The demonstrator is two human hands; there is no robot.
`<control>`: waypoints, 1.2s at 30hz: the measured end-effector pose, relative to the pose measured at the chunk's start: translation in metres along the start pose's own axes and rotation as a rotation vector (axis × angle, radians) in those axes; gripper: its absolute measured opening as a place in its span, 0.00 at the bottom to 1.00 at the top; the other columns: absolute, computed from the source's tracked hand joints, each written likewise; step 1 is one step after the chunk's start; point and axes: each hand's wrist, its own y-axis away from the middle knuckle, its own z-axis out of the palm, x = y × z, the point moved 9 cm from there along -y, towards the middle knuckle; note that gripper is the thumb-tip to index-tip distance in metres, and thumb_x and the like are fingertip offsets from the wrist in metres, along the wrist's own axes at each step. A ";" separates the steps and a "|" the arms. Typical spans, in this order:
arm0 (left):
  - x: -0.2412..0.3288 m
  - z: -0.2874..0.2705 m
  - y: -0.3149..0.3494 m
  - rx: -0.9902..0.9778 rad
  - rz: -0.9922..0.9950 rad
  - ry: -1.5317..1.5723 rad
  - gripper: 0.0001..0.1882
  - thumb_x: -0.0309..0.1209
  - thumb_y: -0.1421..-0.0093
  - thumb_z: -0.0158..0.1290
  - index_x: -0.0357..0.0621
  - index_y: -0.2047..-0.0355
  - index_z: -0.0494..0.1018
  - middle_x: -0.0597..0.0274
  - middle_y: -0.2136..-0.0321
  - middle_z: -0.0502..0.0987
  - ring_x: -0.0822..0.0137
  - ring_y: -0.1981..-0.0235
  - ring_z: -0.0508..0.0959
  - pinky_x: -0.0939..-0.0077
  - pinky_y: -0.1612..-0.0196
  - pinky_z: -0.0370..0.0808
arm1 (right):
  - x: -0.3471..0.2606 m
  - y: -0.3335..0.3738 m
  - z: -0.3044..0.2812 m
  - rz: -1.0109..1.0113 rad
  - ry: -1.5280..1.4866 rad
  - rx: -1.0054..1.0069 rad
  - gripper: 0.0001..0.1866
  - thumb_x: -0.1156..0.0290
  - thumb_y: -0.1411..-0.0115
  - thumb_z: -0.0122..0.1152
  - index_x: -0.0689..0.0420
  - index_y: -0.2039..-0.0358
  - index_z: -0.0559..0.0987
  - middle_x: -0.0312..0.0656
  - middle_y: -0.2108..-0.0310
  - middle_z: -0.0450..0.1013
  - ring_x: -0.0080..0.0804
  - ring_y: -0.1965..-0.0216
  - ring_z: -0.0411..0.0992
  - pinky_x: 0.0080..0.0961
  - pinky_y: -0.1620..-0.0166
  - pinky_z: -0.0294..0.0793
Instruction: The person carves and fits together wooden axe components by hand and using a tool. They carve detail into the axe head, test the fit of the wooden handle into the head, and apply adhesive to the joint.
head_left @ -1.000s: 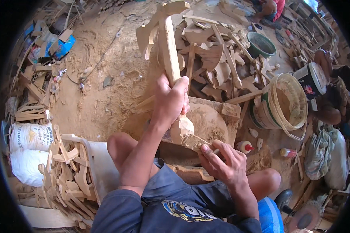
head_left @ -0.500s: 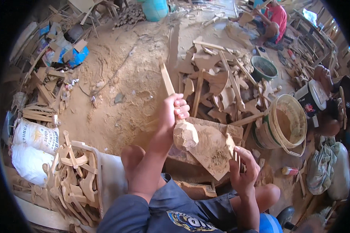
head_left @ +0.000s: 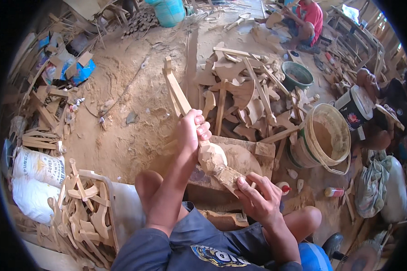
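My left hand (head_left: 191,131) is wrapped round the neck of a carved wooden ladle blank (head_left: 211,157). Its long squared handle runs up past my fist, and its rounded, faceted head lies just below, over a dusty wooden work block (head_left: 254,156). Between thumb and fingers, my right hand (head_left: 259,195) grips a flat, dust-caked strip (head_left: 227,176). The strip's far end meets the lower side of the faceted head. Its exact kind cannot be made out under the dust and my fingers.
Cut wooden pieces (head_left: 239,95) are heaped beyond the block. A pale bucket (head_left: 343,156) stands right, near a green basin (head_left: 298,74). At left, a bin (head_left: 111,198) holds carved pieces by white sacks (head_left: 36,189). A person in red (head_left: 311,20) sits far right.
My right hand has moved left and tilted the strip down against the ladle blank's head. My left hand has shifted slightly left, still gripping the neck. The whole view has shifted a little.
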 end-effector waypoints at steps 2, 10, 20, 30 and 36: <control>0.000 -0.002 -0.001 -0.012 -0.012 0.006 0.21 0.34 0.31 0.54 0.60 0.79 0.58 0.79 0.86 0.59 0.81 0.89 0.58 0.80 0.85 0.59 | -0.003 0.000 0.006 0.008 0.049 -0.052 0.27 0.71 0.45 0.82 0.48 0.44 0.85 0.39 0.58 0.79 0.29 0.73 0.75 0.27 0.72 0.74; -0.001 -0.001 0.002 -0.003 0.011 -0.025 0.19 0.34 0.31 0.54 0.58 0.78 0.58 0.78 0.84 0.60 0.82 0.88 0.59 0.80 0.85 0.59 | -0.016 -0.001 0.005 -0.023 0.189 -0.099 0.25 0.70 0.44 0.80 0.52 0.45 0.84 0.39 0.57 0.78 0.29 0.71 0.75 0.26 0.70 0.74; 0.014 -0.003 0.011 0.071 0.127 -0.074 0.17 0.33 0.33 0.56 0.57 0.75 0.59 0.77 0.82 0.60 0.81 0.87 0.60 0.79 0.85 0.59 | 0.030 0.021 0.024 0.711 -0.732 -0.367 0.15 0.65 0.21 0.58 0.63 0.61 0.83 0.43 0.77 0.80 0.27 0.79 0.81 0.24 0.74 0.79; 0.008 -0.002 0.011 0.038 0.057 -0.089 0.19 0.33 0.31 0.54 0.57 0.77 0.58 0.77 0.83 0.59 0.80 0.88 0.59 0.79 0.85 0.58 | 0.030 0.043 0.062 0.962 -1.100 -0.521 0.25 0.58 0.16 0.45 0.62 0.68 0.77 0.35 0.81 0.74 0.21 0.84 0.74 0.22 0.80 0.69; 0.022 -0.018 0.005 0.017 0.067 -0.020 0.19 0.33 0.33 0.55 0.56 0.78 0.59 0.75 0.83 0.59 0.78 0.87 0.61 0.77 0.83 0.60 | 0.040 0.041 0.045 1.029 -0.903 -0.411 0.18 0.65 0.19 0.52 0.63 0.61 0.83 0.38 0.79 0.76 0.24 0.83 0.74 0.24 0.78 0.70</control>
